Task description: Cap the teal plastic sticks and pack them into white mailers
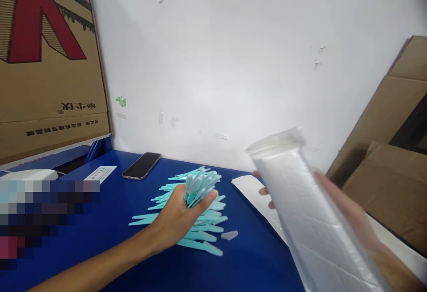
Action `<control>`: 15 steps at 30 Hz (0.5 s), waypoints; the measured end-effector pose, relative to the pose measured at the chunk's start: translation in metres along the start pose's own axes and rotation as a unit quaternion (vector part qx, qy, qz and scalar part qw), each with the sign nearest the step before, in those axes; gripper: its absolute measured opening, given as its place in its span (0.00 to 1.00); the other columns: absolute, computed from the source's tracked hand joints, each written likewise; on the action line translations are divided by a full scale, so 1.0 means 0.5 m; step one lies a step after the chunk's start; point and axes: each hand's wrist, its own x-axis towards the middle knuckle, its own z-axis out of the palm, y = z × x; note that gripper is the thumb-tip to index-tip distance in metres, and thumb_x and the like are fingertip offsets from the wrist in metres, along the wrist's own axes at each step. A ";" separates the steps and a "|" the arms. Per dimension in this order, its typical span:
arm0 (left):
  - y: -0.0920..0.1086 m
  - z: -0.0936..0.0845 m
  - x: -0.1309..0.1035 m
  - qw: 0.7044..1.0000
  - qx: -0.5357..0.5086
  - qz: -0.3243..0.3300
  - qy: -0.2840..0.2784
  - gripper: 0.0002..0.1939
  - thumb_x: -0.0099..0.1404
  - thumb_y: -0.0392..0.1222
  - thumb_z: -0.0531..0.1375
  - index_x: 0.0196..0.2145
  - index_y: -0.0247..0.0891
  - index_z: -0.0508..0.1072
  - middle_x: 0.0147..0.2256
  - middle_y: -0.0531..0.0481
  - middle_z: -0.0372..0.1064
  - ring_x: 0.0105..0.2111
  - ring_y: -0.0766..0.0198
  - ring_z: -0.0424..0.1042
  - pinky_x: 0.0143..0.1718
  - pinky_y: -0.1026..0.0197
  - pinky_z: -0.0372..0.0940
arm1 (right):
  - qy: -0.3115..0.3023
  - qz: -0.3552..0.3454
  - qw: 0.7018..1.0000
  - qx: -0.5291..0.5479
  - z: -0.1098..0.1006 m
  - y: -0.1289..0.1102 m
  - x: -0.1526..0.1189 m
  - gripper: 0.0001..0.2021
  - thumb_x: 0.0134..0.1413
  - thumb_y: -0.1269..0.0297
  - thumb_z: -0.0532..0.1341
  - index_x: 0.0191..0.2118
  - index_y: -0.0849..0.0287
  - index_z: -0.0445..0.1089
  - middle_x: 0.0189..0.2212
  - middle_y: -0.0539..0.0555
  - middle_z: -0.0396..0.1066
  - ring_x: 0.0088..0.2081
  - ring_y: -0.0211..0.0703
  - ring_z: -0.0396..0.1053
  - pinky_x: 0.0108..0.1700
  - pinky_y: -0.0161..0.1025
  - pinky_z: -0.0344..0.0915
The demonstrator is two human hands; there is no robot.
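Several light teal plastic sticks [202, 184] are bunched upright in my left hand [180, 214], whose fingers are wrapped round them. Beneath and around that hand, more teal sticks [207, 244] lie in a loose row on the blue table [260, 265]. My right hand [347, 212] grips a long silvery-white plastic-wrapped pack [310, 212], tilted and slightly blurred, with fingertips showing at its left edge. A small translucent piece [229, 235] lies just right of the row.
A black phone [142, 166] and a white printed label [100, 174] lie at the back left. White paper [256, 198] is partly behind the pack. Cardboard boxes stand at the left [50, 83] and right [390, 185]. A white wall [216, 61] rises behind the table.
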 end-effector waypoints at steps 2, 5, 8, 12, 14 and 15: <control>0.000 -0.001 0.000 1.000 0.027 0.012 0.002 0.21 0.69 0.56 0.56 0.25 0.41 0.56 0.25 0.57 0.47 0.25 0.67 0.49 0.26 0.64 0.51 | -0.100 0.069 0.990 0.065 0.003 0.016 0.018 0.31 0.62 0.38 0.53 0.59 0.53 0.73 0.53 0.59 0.76 0.43 0.50 0.77 0.41 0.37 0.73; -0.001 -0.005 0.000 0.992 0.097 0.083 -0.020 0.16 0.67 0.41 0.55 0.23 0.41 0.55 0.22 0.58 0.49 0.23 0.67 0.49 0.25 0.64 0.49 | -0.215 0.143 0.958 0.123 0.000 0.040 0.045 0.37 0.61 0.34 0.53 0.61 0.60 0.70 0.49 0.62 0.78 0.42 0.49 0.77 0.44 0.36 0.70; -0.006 -0.011 0.001 0.968 0.191 0.159 -0.022 0.09 0.54 0.28 0.53 0.23 0.40 0.58 0.21 0.58 0.55 0.22 0.67 0.53 0.26 0.64 0.49 | -0.284 0.177 0.930 0.150 -0.005 0.066 0.058 0.45 0.60 0.30 0.47 0.63 0.67 0.67 0.47 0.66 0.77 0.41 0.50 0.78 0.47 0.39 0.68; -0.020 -0.019 0.008 0.921 0.321 0.223 0.009 0.09 0.50 0.26 0.53 0.25 0.39 0.64 0.22 0.56 0.67 0.22 0.65 0.64 0.26 0.64 0.49 | -0.353 0.252 0.895 0.106 -0.016 0.114 0.062 0.53 0.55 0.24 0.40 0.64 0.68 0.65 0.45 0.68 0.78 0.40 0.52 0.79 0.45 0.40 0.69; -0.029 -0.025 0.013 0.893 0.378 0.243 0.018 0.10 0.51 0.25 0.53 0.27 0.39 0.66 0.23 0.55 0.71 0.23 0.62 0.69 0.25 0.63 0.48 | -0.376 0.264 0.886 0.067 -0.022 0.138 0.063 0.54 0.55 0.24 0.34 0.64 0.66 0.66 0.46 0.67 0.78 0.40 0.52 0.79 0.41 0.39 0.70; -0.032 -0.028 0.015 0.878 0.406 0.251 0.018 0.11 0.51 0.25 0.54 0.29 0.40 0.67 0.24 0.55 0.72 0.24 0.62 0.70 0.25 0.63 0.48 | -0.378 0.255 0.889 0.044 -0.024 0.148 0.063 0.54 0.55 0.25 0.31 0.63 0.65 0.66 0.46 0.67 0.78 0.41 0.52 0.78 0.40 0.39 0.70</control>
